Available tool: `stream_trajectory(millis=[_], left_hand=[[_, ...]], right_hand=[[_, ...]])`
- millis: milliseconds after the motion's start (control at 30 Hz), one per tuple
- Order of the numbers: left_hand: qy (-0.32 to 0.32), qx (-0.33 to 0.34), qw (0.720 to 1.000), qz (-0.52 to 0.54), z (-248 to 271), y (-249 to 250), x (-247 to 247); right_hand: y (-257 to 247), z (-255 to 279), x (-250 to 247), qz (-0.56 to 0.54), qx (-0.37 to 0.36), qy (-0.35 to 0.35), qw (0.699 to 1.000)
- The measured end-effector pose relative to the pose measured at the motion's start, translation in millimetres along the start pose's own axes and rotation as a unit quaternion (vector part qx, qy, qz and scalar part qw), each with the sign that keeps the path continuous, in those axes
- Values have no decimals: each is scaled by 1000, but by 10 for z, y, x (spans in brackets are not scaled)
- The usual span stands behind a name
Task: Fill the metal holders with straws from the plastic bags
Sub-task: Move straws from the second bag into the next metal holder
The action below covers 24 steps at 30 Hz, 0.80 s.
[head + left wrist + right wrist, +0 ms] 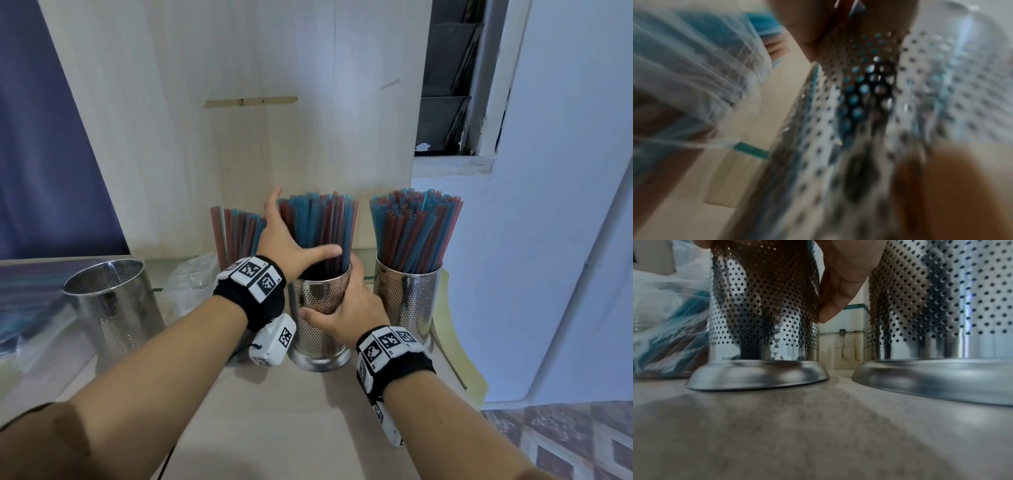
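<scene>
In the head view, the left hand (289,236) wraps a bundle of straws (320,229) standing in the middle holder (317,329), thumb across the near side and fingers round the far side. The right hand (346,305) grips that holder's wall near the rim. A full holder (407,301) stands just to the right, an empty holder (113,308) to the left, and a bag (191,284) with more straws lies behind. The left wrist view is blurred: perforated metal (859,97) and clear plastic (694,73). In the right wrist view, fingers (838,305) press the middle holder's (760,321) right side, between both holders on the table (818,426).
</scene>
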<state>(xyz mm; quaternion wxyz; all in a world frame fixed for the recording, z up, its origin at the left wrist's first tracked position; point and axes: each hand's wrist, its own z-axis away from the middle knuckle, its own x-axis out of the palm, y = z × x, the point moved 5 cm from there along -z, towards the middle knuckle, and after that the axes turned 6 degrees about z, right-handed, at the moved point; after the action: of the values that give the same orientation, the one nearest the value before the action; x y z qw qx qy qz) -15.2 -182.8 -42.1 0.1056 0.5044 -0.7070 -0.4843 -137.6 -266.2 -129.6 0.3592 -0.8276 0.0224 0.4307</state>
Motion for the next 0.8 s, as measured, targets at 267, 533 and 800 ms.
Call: stream_trajectory(millis=[267, 533, 800], left_hand=[[17, 5, 999, -32, -75, -64, -36], [270, 181, 933, -156, 426, 16, -749], [145, 28, 939, -311, 525, -584, -865]], right_hand=[[3, -1, -3, -9, -2, 9, 1000], [1, -10, -11, -4, -4, -4, 1000], [7, -4, 3, -4, 4, -4, 1000]])
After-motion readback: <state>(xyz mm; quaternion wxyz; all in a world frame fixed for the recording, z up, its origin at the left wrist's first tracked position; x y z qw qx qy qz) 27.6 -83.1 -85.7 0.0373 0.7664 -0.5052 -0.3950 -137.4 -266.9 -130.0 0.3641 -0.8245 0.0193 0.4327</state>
